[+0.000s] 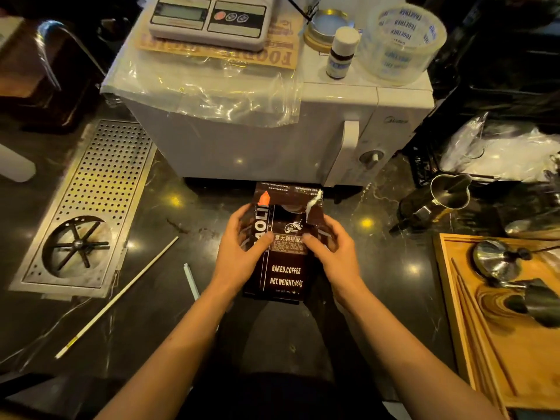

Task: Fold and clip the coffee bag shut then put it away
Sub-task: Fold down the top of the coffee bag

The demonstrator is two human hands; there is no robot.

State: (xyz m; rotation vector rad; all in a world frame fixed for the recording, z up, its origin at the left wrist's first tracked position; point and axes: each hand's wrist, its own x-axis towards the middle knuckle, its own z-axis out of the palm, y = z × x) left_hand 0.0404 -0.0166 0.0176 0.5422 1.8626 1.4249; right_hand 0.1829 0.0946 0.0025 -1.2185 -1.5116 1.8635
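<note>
Two bare forearms reach up from 6 o'clock across the dark marble tabletop [157,322]. Left hand [242,253] grips the left flank of the dark brown foil coffee bag with white lettering [285,268], thumb pressed on its front face; right hand [330,253] clasps the right flank the same way, fingers curled round the back. Bag stands upright at centre, base on the tabletop, just in front of the white microwave oven [272,140]. Its top is open and ragged, a torn silvery flap up at 1 o'clock; a small orange clip [264,199] sits on the top edge at 11 o'clock, though how firmly it bites cannot be told. Judged step: squaring the bag before the fold, closure not yet made. Next move likely calls for flattening the mouth, rolling it down evenly, then seating the clip across the fold; torn corner may resist a neat crease. Contents of the bag are hidden. At 3 to 4 o'clock, a wooden tray [454,328] holds a steel tamper and other dark steel pieces. Further out at 2 o'clock, a steel milk pitcher [448,195], interior too dark to read. At 9 to 10 o'clock, a perforated steel drip tray with a round rinser [100,189]. Far, on the oven top: a grey digital scale [209,19] at 12 o'clock, a roll of clear printed tape [400,40] at 1 o'clock.
</note>
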